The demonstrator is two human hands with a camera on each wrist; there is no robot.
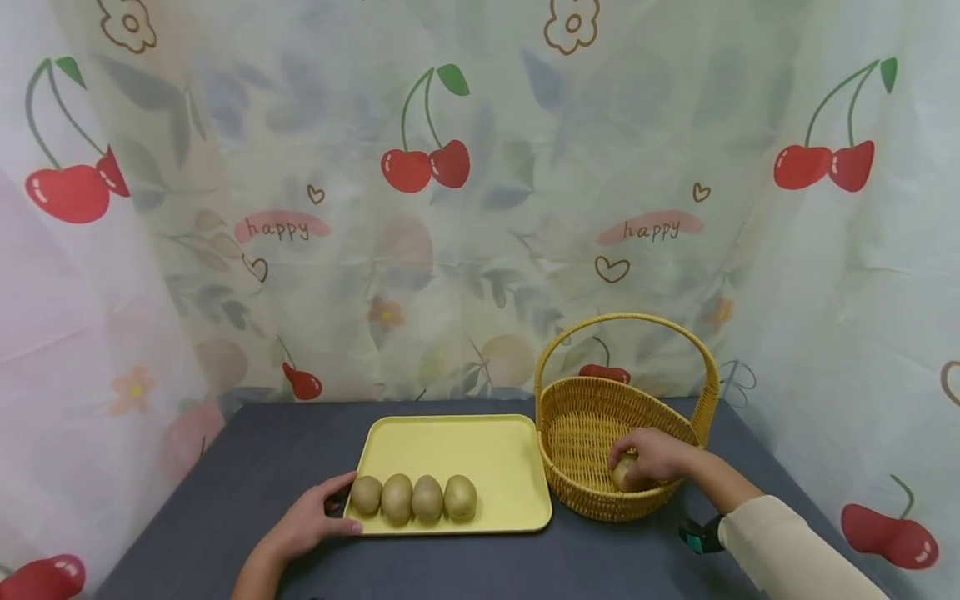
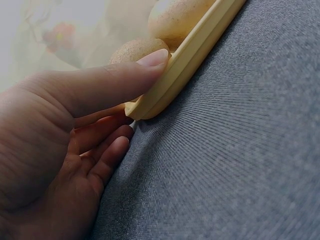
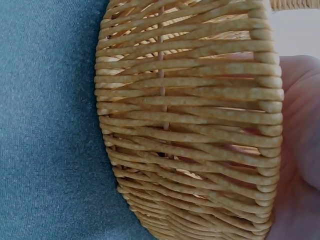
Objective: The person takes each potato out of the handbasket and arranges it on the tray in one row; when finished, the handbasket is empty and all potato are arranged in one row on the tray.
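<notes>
My left hand (image 1: 311, 518) holds the near left corner of a yellow tray (image 1: 435, 442). In the left wrist view its thumb (image 2: 125, 82) lies against the tray's outer rim, with the other fingers curled round the corner. Several potatoes stand side by side in a row along the tray's near edge, the rightmost potato (image 1: 461, 498) near the middle. Over on the right, my right hand (image 1: 656, 454) reaches into a wicker basket (image 1: 581, 425) and grips a potato (image 1: 622, 473) low inside it. The right wrist view shows mostly the basket's woven side (image 3: 200, 120), which hides those fingers.
The basket stands against the tray's right side, its tall arched handle (image 1: 626, 317) rising above it. A dark grey cloth (image 1: 450, 567) covers the table. Patterned curtains (image 1: 480, 250) hang behind and at both sides. A dark device (image 1: 701, 536) sits by the right wrist.
</notes>
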